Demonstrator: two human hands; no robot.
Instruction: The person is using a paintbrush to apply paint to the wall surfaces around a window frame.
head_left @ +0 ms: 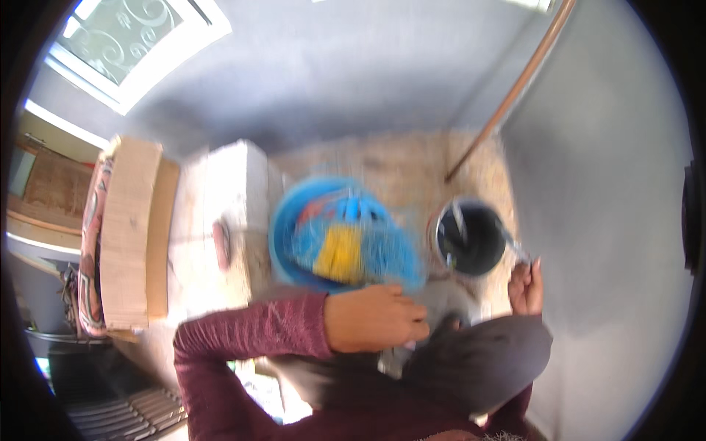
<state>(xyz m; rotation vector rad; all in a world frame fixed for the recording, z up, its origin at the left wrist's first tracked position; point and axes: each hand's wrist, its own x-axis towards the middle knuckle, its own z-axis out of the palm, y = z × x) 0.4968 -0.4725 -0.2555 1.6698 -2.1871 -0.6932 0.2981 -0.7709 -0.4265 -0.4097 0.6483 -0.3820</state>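
Fingers [537, 274] of right hand [523, 295] hold rod [518, 251] by bucket [435, 239].

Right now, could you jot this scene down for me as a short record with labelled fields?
Left hand: fingers curled, near the blue tub; whether it holds anything is unclear
Right hand: holds a thin stick that reaches toward the bucket
Bucket: round, dark inside, right of the tub
Tub contents: a yellow item among blue ones, blurred
Back right: brown pole, slanting
Far left: cardboard box
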